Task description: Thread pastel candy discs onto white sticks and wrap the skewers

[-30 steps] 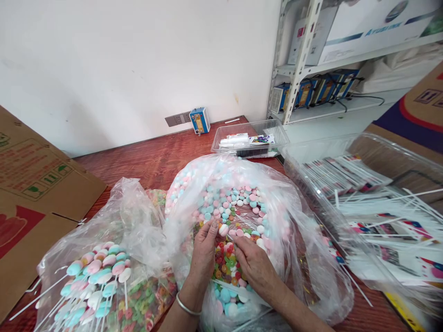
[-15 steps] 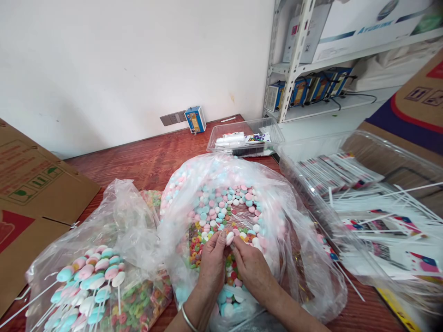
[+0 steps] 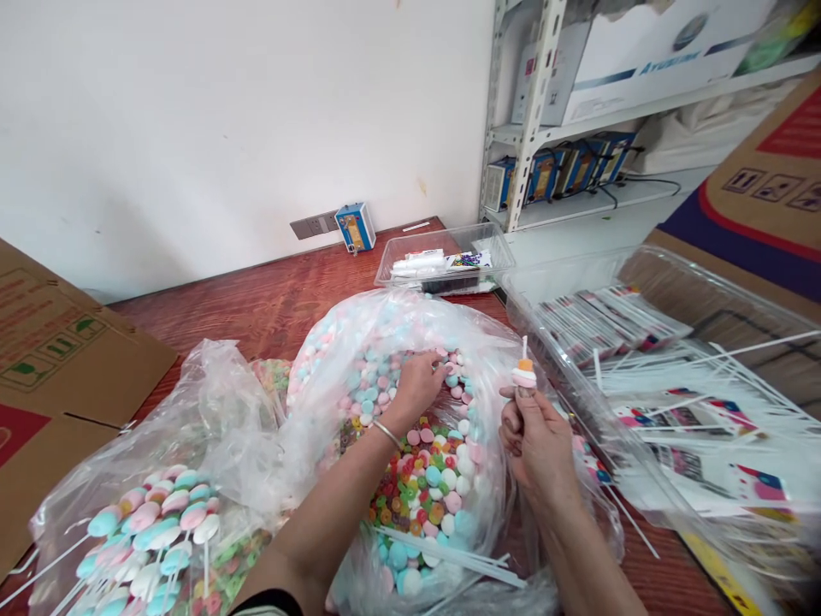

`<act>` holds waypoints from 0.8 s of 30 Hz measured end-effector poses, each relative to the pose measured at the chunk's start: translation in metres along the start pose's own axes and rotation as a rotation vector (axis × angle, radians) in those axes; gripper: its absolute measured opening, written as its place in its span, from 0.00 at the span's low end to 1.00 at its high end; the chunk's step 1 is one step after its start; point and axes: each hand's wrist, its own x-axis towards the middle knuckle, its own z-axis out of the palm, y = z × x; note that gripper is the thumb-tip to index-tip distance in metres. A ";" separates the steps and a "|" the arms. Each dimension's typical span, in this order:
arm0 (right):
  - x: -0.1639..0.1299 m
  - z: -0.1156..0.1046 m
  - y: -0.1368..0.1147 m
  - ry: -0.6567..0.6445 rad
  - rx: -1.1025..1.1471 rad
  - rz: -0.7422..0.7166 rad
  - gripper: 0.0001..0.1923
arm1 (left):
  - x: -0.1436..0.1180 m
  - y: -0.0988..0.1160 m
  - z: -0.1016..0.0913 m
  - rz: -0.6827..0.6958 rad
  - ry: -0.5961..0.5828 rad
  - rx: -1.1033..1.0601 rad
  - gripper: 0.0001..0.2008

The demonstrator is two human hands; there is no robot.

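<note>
My right hand [image 3: 539, 428] pinches a small candy stack [image 3: 524, 375] between thumb and fingers, over the right side of the bag. The stack has an orange piece above pink-and-white rounds, and a short white stick tip pokes out of its top. Inside the open clear plastic bag [image 3: 333, 334], my left hand [image 3: 422, 381] reaches among pastel marshmallow rounds [image 3: 375, 395]. Its fingers are apart, with the tips at a pink round. Ring-shaped gummies [image 3: 401, 492] lie mixed with rounds nearer me. Several white sticks [image 3: 455, 556] rest across the bag's near part.
At left, marshmallow lollipops [image 3: 144, 530] lie on a bag of gummy rings [image 3: 234, 560]. A clear bin [image 3: 552, 346] at right holds white sticks and printed cards. Behind stands a smaller clear tray [image 3: 442, 239]. Cardboard boxes [image 3: 70, 376] flank the red wooden table [image 3: 244, 295].
My hands were together over the bag, holding a white marshmallow. They have parted: the right moved right with the candy stack, now upright, while the left reached farther into the bag.
</note>
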 end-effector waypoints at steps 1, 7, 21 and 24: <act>0.000 0.000 0.001 -0.002 0.002 0.003 0.13 | 0.004 0.001 0.008 0.004 0.001 0.012 0.05; 0.000 0.000 0.003 -0.013 -0.001 0.021 0.13 | 0.001 -0.005 0.009 -0.040 0.091 0.028 0.06; -0.006 0.002 0.006 -0.115 -0.081 0.099 0.13 | -0.115 -0.015 -0.045 -0.046 -0.082 0.062 0.03; -0.007 0.003 0.007 -0.136 -0.090 0.105 0.13 | -0.124 -0.018 -0.041 -0.020 -0.080 0.046 0.07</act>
